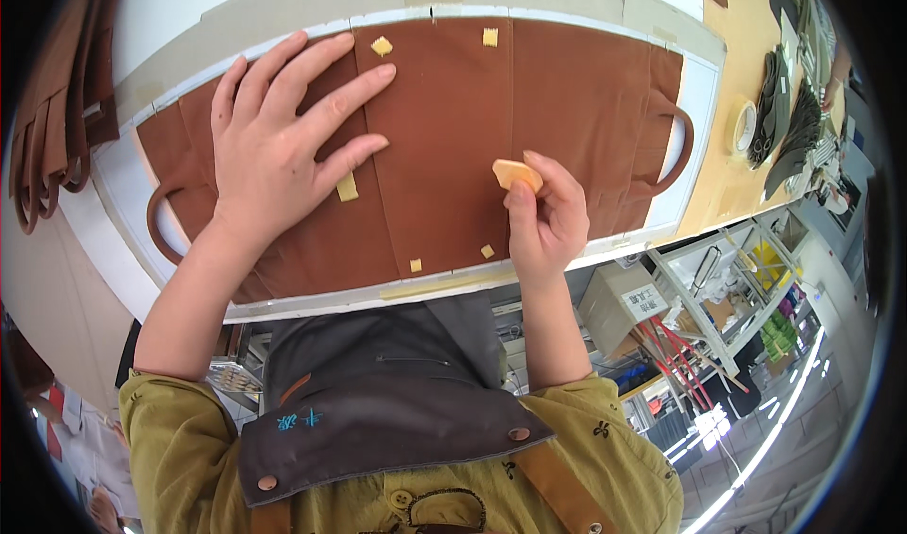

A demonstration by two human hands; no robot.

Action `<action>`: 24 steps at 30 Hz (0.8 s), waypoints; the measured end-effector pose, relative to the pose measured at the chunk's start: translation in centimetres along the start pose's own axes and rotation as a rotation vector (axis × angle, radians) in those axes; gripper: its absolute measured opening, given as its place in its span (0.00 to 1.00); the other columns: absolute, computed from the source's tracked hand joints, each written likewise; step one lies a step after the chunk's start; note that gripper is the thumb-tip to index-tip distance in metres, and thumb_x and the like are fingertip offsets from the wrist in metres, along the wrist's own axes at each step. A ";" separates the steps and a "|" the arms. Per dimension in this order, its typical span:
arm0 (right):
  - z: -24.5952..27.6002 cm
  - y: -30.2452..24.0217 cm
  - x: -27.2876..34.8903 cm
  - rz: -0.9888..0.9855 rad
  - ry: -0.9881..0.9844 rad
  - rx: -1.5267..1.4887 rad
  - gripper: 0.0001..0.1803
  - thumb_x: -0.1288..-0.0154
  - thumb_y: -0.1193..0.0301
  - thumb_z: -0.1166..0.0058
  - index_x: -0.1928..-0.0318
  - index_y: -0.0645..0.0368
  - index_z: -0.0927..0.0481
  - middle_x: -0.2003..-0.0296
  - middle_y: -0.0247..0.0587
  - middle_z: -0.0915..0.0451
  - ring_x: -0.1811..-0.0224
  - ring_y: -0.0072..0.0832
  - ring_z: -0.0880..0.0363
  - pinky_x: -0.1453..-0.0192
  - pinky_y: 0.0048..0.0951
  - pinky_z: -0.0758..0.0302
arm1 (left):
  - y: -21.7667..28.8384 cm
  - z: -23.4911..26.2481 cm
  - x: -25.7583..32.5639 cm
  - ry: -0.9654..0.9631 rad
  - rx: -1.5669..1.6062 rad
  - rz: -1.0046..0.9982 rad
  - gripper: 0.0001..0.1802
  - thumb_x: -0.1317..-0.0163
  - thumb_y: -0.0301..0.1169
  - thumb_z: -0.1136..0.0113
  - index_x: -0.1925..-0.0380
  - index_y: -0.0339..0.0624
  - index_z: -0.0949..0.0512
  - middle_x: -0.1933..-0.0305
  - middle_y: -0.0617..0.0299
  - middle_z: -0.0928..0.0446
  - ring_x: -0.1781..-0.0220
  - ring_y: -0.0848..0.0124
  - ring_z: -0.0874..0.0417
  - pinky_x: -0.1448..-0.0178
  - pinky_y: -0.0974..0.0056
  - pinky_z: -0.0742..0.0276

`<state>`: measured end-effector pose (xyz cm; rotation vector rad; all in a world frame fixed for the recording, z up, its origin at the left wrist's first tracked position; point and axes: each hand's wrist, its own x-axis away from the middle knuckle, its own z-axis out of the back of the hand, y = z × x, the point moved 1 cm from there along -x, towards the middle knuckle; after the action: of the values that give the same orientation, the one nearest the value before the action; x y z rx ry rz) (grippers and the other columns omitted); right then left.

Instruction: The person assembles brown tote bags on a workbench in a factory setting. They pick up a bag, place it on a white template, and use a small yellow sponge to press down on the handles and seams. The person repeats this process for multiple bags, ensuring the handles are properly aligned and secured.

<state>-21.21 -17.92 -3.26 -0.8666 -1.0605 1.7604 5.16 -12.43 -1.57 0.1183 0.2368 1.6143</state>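
Left hand (274,146) lies flat, fingers spread, on the brown fabric panel (453,137) — right hand (548,217) pinches a tailor's chalk (515,173) at mid-panel. Yellow tape marks (382,46) dot the panel — marking looks partway done.

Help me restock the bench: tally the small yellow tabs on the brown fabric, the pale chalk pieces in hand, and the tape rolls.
Yellow tabs on the brown fabric: 5
Pale chalk piece, pinched in the right hand: 1
Tape roll: 1
Total: 7
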 end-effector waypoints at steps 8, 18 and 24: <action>-0.6 0.5 -0.2 0.029 -0.025 -0.053 0.14 0.32 0.78 0.38 0.47 0.62 0.19 0.69 0.29 0.20 0.76 0.08 0.31 0.73 0.13 0.32 | 0.5 0.2 0.3 0.046 -0.100 -0.044 0.28 0.41 0.54 0.35 0.39 0.73 0.21 0.32 0.71 0.27 0.28 0.65 0.31 0.24 0.52 0.43; -1.0 0.5 -0.5 0.068 -0.011 -0.095 0.11 0.30 0.75 0.39 0.49 0.62 0.18 0.73 0.25 0.25 0.77 0.09 0.34 0.72 0.14 0.33 | 7.2 1.2 13.8 -0.059 0.191 -0.009 0.28 0.42 0.37 0.33 0.38 0.58 0.21 0.32 0.65 0.25 0.29 0.61 0.28 0.25 0.50 0.40; 0.6 -0.9 0.7 0.079 -0.091 -0.196 0.17 0.27 0.75 0.42 0.41 0.66 0.25 0.63 0.37 0.15 0.67 0.16 0.19 0.61 0.18 0.21 | 8.3 -0.5 15.9 -0.011 0.095 -0.024 0.24 0.41 0.31 0.35 0.43 0.63 0.18 0.35 0.73 0.22 0.31 0.65 0.25 0.25 0.53 0.39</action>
<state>-21.69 -17.22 -2.35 -0.9667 -1.2905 1.7970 -3.96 2.99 -1.30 0.1963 0.3057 1.5788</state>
